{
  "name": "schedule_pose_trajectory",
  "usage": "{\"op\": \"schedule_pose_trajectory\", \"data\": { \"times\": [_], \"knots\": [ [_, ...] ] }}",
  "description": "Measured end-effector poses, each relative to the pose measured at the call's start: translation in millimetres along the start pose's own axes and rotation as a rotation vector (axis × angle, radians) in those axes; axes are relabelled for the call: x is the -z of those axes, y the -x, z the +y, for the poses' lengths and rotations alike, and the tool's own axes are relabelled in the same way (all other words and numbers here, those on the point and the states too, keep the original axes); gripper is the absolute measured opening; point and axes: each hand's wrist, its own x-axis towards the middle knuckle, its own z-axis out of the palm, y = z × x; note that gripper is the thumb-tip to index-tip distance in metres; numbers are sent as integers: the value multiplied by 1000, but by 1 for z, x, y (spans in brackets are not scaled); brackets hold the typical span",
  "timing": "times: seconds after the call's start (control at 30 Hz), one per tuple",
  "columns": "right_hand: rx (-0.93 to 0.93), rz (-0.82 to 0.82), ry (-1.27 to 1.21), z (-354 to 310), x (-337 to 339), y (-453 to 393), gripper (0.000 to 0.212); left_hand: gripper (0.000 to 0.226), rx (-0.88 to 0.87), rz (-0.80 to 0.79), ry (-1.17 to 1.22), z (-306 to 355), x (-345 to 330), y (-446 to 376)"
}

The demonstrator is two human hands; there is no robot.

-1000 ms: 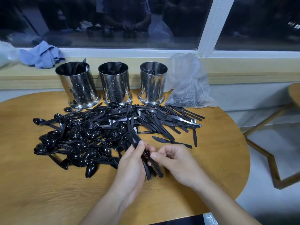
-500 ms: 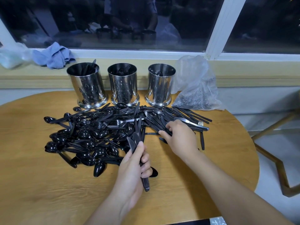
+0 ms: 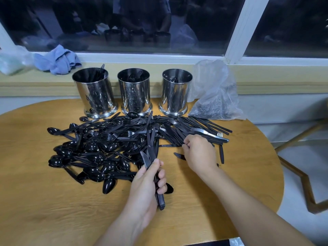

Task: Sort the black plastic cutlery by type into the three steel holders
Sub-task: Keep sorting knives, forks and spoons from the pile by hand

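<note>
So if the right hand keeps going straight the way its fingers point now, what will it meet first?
The right hand points up-left into the pile of black knives, and its fingertips seem already at them. Further along that line stands the middle steel holder, though depth is uncertain.

Left hand (image 3: pixel 148 181) curled in a grip, right hand (image 3: pixel 199 153) outstretched, fingers bent downward

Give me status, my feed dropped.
Left hand grips knife bundle. Right hand picking in knife pile. Three holders unobstructed.
</note>
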Motion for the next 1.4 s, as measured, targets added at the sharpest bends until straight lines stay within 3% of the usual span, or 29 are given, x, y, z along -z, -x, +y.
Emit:
{"op": "schedule_pose_trajectory", "data": {
  "times": [0.13, 0.27, 0.37, 0.5, 0.63, 0.8, 0.87, 0.97, 1.07, 1.23, 1.4],
  "knots": [
    [14, 12, -82, 7, 6, 13, 15, 20, 6, 17, 7, -1, -1, -1],
    [-45, -67, -464, 6, 23, 39, 18, 20, -26, 22, -11, 0, -3, -1],
    [-50, -235, -757, -7, 45, 69, 21, 18, -89, 6, -55, 2, -7, 0],
    [24, -437, -825, -24, 53, 106, 23, 21, -103, -22, -47, 3, -15, 4],
    [17, -478, -865, -22, 48, 112, 17, 30, -71, 16, -9, 2, -16, 4],
    [0, -471, -890, -8, 50, 89, 8, 18, -80, 67, 128, 7, -13, 0],
    [-32, -289, -751, 6, 44, 66, 9, 17, -87, 73, 168, 8, -13, -1],
    [2, -24, -253, 32, 28, 30, 23, 21, -75, 56, 158, 7, -11, 0],
    [18, -17, -89, 46, 16, 11, 27, 28, -85, 33, 79, 8, -6, 3],
    [88, 42, 78, 41, 10, 6, 15, 33, -49, -4, -30, 5, 2, 6],
    [125, 56, 156, 31, 8, 11, 19, 33, -35, 6, -77, 1, 2, 6]
  ]
}}
